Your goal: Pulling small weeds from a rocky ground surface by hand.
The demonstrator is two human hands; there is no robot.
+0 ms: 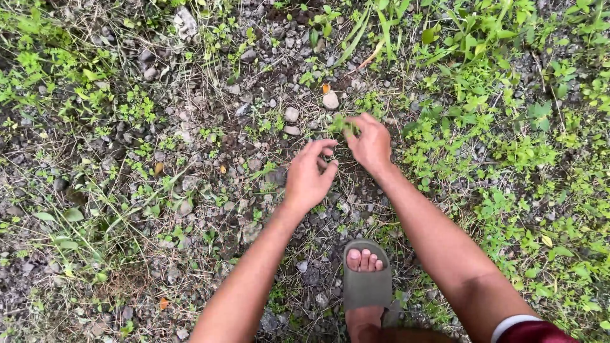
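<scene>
My right hand [370, 145] pinches a small green weed [343, 124] between thumb and fingers, low over stony ground. Just to its left, my left hand [309, 176] hovers with fingers curled and apart, holding nothing that I can see. Both bare forearms reach forward from the bottom of the view. Below the hands, my foot in an olive-green slide sandal [366, 286] stands on the gravel.
Grey stones [330, 100] and dry grass stalks cover the dark soil in the middle. Thick low green weeds [508, 146] spread on the right and at the top left. A dark red sleeve with white trim [530, 330] shows at the bottom right.
</scene>
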